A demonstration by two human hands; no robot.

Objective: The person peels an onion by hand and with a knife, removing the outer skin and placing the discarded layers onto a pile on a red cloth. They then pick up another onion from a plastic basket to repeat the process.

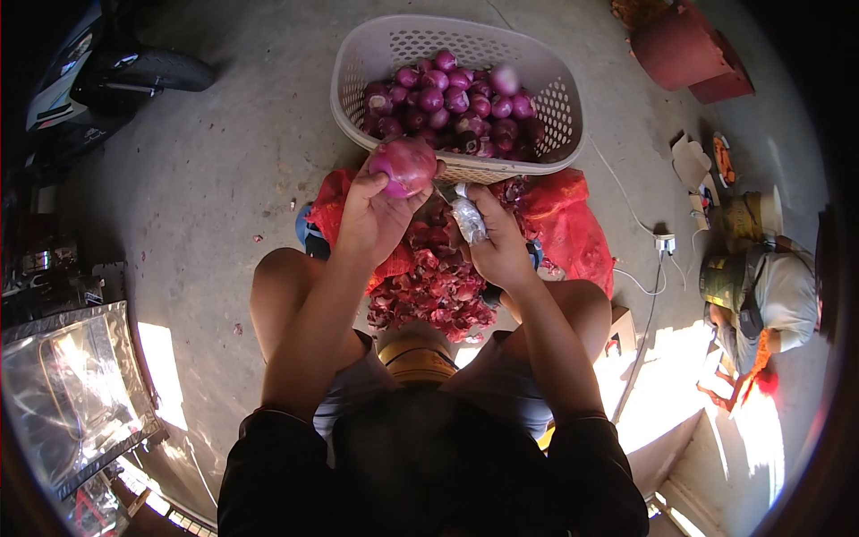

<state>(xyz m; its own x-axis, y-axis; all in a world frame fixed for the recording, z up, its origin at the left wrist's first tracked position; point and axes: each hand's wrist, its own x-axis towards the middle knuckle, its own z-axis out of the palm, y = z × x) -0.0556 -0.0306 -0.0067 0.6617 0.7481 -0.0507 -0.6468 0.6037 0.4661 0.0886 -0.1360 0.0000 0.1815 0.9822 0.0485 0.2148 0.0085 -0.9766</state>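
Out in front of the knees, the left hand and right hand are close together but apart. Left one's got its fingers round a big purple onion, and the right one's closed on a crinkly silvery thing, can't really tell what it is. Below them there's a messy heap of onion skins, with a red net bag spread out beside it. Just past the hands sits a pale plastic basket with a pile of purple onions inside. Further right, a white plug and cords on the floor, then another person in a light shirt. Far left, a motorbike wheel
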